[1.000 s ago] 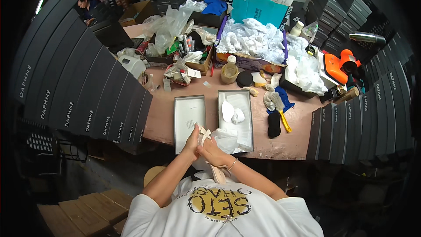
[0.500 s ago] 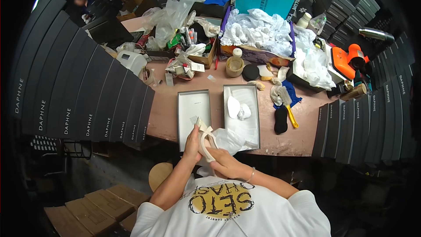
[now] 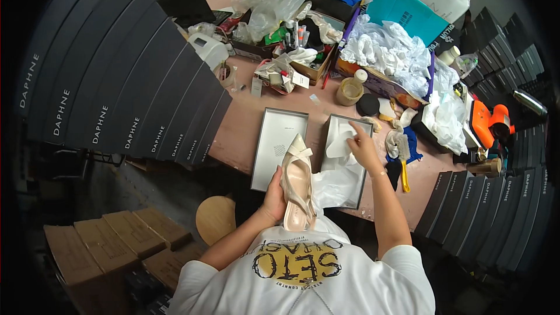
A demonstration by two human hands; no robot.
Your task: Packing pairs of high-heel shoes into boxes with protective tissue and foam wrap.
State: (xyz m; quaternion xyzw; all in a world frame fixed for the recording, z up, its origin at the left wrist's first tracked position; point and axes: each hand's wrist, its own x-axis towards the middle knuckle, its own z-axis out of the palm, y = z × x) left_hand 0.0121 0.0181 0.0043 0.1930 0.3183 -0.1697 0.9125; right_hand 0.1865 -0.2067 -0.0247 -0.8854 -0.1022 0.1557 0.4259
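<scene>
My left hand (image 3: 274, 197) is closed on the side of a cream pointed slingback shoe (image 3: 298, 176), held with its toe away from me and a bow-like strap across the front. My right hand (image 3: 364, 150) reaches over the open shoe box (image 3: 362, 189). Its thumb and fingers close around a small wad of white tissue paper (image 3: 351, 132), mostly covered by the hand. A flat white insert (image 3: 335, 147) lies beside the wad, and white tissue sheets (image 3: 338, 186) spill over the box's near edge. The grey box lid (image 3: 271, 160) lies inside up to the left.
Stacked dark shoe boxes (image 3: 111, 70) rise on the left, with more boxes (image 3: 466, 204) at right. Behind stand a jar (image 3: 350, 90), a carton of crumpled paper (image 3: 388, 52) and a cluttered tray (image 3: 312, 73). A yellow-handled brush (image 3: 405, 176) lies right of the box.
My right hand has left the shoe and moved forward and right to the tissue wad in the box. The left hand keeps the shoe, now turned with its opening upward. The view has shifted.
</scene>
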